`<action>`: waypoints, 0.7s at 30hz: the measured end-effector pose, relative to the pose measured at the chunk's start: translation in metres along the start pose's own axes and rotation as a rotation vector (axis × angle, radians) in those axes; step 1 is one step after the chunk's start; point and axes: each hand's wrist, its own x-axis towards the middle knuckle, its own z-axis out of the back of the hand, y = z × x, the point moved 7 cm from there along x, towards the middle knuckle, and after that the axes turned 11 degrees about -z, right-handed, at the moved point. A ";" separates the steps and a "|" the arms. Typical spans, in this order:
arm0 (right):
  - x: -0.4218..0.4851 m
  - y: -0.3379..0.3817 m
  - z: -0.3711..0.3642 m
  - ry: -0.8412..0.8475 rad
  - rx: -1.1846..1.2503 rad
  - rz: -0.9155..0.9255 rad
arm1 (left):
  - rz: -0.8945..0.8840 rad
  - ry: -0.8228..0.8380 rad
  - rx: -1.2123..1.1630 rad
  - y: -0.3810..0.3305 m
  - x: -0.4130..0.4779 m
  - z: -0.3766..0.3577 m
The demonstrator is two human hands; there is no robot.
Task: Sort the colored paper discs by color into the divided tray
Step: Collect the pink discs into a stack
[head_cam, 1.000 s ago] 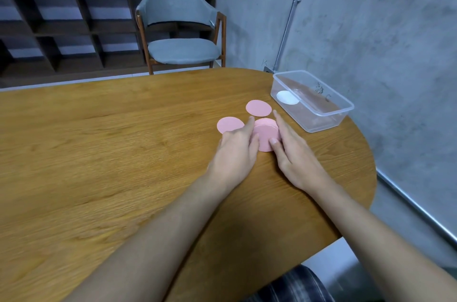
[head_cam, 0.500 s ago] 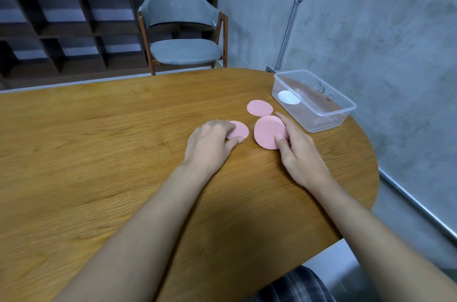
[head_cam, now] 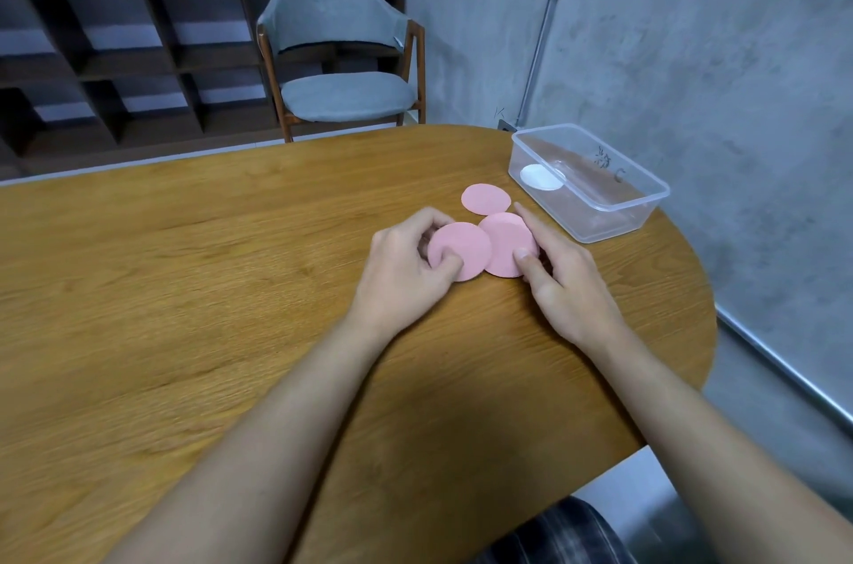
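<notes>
My left hand pinches a single pink paper disc between thumb and fingers, its edge lifted and overlapping a stack of pink discs. My right hand grips that stack on the table, thumb on its near edge and index finger along its right side. A third pink disc lies flat just behind them. At the table's right end stands a clear plastic tray with a white disc in its near-left corner.
The oval wooden table ends close to the right of the tray, beside a concrete wall. A grey chair stands behind the table's far edge, with dark shelves beyond.
My left hand left the stack, reached left to the loose pink disc, picked it up and brought it back against the stack. My right hand stayed on the stack.
</notes>
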 end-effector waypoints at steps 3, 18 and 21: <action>0.000 0.001 0.000 0.011 0.028 0.020 | -0.063 0.085 -0.039 -0.005 0.000 -0.013; -0.003 -0.001 -0.013 0.154 0.024 0.011 | 0.062 0.192 0.098 0.000 0.001 -0.036; -0.003 0.000 -0.017 0.162 -0.046 0.027 | 0.063 0.235 0.172 -0.004 -0.001 -0.048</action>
